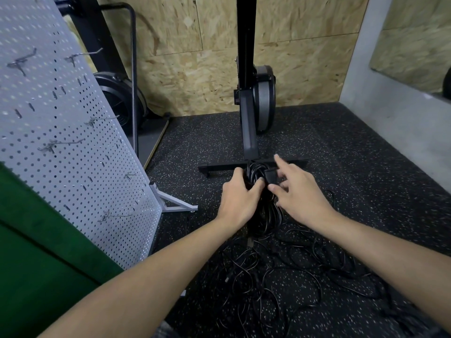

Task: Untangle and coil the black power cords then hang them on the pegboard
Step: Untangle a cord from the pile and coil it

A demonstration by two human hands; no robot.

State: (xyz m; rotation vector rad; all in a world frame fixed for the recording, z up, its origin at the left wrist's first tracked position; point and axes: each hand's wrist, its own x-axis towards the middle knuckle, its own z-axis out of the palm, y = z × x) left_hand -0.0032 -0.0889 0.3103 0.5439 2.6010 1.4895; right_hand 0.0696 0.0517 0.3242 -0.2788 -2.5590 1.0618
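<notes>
1. so, nearest: the loose cords (280, 272) sprawl in overlapping loops on the speckled floor (366, 167), below and between the forearms. not coiled, not hung.
2. next, the left hand (238, 198) grips the coiled bundle (258, 211) near its top, fingers wrapped round it. the long loops hang down to the pile.
3. the right hand (300, 191) is at the top of the bundle. thumb and curled fingers look to pinch the plug end (271, 176), index finger straight out. judged step: tucking or wrapping the tail to lock the coil.
4. risk: hanging loops touch the floor pile. lifting now could snag a loose strand and drag the tangle up, or pull turns out of the coil.
5. risk: if the plug end isn't secured, the bundle may spring open on the way to a hook.
6. left side: the pegboard (73, 132) leans on its stand, every hook in view bare, e.g. the low hook (114, 215). hooks are thin, so a fat bundle could slide off.
7. beyond the hands: the black t-base stand (219, 168), then the chipboard wall (305, 69).
</notes>
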